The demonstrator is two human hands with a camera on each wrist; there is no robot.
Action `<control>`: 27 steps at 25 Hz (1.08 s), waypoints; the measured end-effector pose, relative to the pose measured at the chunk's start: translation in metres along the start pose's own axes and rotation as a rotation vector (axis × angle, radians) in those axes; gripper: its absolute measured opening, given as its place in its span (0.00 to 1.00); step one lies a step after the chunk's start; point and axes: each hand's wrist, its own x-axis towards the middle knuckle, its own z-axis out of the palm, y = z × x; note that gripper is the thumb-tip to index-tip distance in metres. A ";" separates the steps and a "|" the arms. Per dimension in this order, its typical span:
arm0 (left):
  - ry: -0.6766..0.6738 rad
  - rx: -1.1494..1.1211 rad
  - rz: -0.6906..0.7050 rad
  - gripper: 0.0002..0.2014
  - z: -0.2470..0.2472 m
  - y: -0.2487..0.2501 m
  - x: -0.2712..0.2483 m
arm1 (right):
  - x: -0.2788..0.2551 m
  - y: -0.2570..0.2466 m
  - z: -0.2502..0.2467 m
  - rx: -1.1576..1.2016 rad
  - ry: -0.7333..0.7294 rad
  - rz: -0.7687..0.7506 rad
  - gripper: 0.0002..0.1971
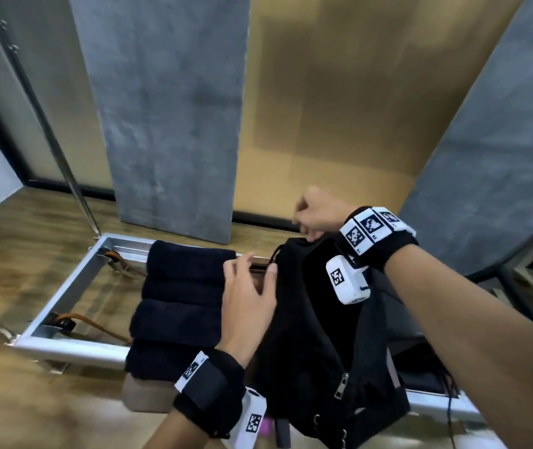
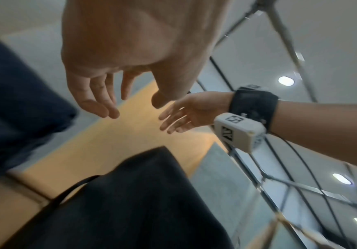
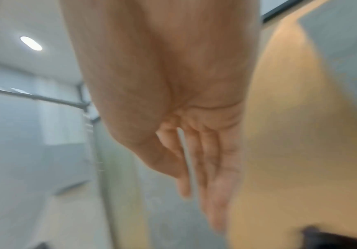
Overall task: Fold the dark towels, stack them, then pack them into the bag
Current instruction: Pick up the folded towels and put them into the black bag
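Several folded dark navy towels (image 1: 177, 306) lie in a stack on the left; they show as a dark blue mass (image 2: 13, 101) in the left wrist view. Right beside them stands a black backpack (image 1: 317, 335), its dark top (image 2: 130, 202) with a thin strap. My left hand (image 1: 249, 286) hovers between towels and bag, fingers relaxed and spread (image 2: 100, 101), thumb at the bag's edge, holding nothing. My right hand (image 1: 313, 215) is just above the bag's top rim. Its fingers look straight and empty (image 2: 177, 119) (image 3: 207, 160), though the right wrist view is blurred.
A silver metal frame (image 1: 74, 346) with brown straps (image 1: 96, 325) lies under and left of the towels on the wooden surface. Grey panels (image 1: 174, 124) and a tan wall stand behind. A brown block (image 1: 142, 396) sits under the towels' near end.
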 end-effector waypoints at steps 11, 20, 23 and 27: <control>0.118 -0.587 -0.593 0.22 -0.063 -0.105 0.032 | 0.037 -0.099 0.168 -0.326 -0.135 -0.237 0.30; 0.096 -0.976 -0.570 0.28 -0.086 -0.051 0.059 | -0.008 -0.095 0.127 -0.025 -0.058 -0.365 0.23; -0.051 -1.066 -0.510 0.26 -0.077 -0.015 0.064 | -0.034 -0.076 0.093 0.361 -0.061 -0.236 0.23; -0.309 -1.161 -0.481 0.22 -0.043 0.030 0.059 | -0.077 -0.045 0.053 0.686 -0.207 -0.084 0.27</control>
